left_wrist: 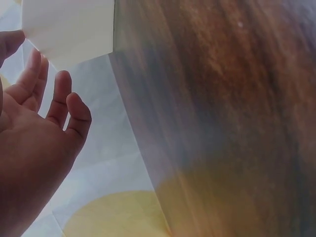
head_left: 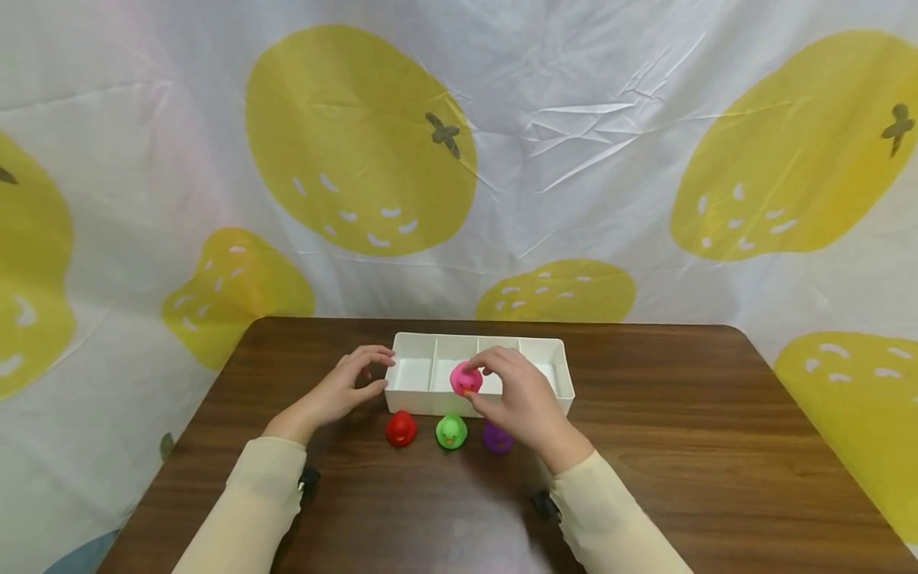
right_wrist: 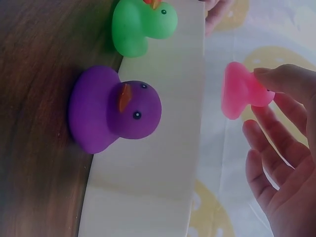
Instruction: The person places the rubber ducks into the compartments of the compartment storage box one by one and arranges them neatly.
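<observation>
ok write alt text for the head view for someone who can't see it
A person's right hand pinches a pink toy duck above a white four-compartment tray, while the left hand is at its left end. A red duck, green duck and purple duck sit in a row before it on a brown table, with a fruit-print cloth behind.

Two bare hands are present: one left hand (head_left: 331, 397) and one right hand (head_left: 519, 399). Ducks number four: one small pink duck of soft-looking plastic (head_left: 464, 378) in the right hand's fingers, plus one red plastic duck (head_left: 401, 429), one green plastic duck (head_left: 451, 431) and one purple plastic duck (right_wrist: 118, 109), a row of three between the two wrists. Between the hands sits one long rectangular white plastic box (head_left: 426, 402), its three dividers making four compartments. Under both hands is one dark-brown, wood-grained tabletop (head_left: 681, 406).
</observation>
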`<state>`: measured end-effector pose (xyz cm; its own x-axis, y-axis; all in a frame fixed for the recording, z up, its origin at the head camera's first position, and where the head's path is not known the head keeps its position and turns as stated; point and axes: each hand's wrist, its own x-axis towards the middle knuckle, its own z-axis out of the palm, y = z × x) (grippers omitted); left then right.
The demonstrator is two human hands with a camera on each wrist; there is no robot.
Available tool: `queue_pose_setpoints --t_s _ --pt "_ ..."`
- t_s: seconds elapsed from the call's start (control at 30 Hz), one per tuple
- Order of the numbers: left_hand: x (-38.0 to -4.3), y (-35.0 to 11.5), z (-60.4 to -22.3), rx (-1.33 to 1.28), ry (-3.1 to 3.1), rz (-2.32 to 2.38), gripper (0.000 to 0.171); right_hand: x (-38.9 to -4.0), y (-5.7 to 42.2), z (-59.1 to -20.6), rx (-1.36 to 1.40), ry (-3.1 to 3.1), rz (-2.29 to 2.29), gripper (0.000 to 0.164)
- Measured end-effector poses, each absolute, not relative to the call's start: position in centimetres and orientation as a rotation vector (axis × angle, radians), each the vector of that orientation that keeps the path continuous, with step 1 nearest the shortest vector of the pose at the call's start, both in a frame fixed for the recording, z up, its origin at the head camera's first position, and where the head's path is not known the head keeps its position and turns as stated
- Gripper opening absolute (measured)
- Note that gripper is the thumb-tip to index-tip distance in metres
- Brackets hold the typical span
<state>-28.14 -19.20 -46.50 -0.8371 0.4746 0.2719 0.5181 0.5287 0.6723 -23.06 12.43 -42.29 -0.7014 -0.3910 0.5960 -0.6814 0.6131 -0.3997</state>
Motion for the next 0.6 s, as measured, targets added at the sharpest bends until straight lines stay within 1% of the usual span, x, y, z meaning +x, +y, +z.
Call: queue_pose_setpoints --t_s 0.6 --pt "-27.6 -19.9 -46.3 -0.863 -2.7 -1.234 0.032 -25.0 10.2 -42.4 0.915 -2.446 0.791 0.025"
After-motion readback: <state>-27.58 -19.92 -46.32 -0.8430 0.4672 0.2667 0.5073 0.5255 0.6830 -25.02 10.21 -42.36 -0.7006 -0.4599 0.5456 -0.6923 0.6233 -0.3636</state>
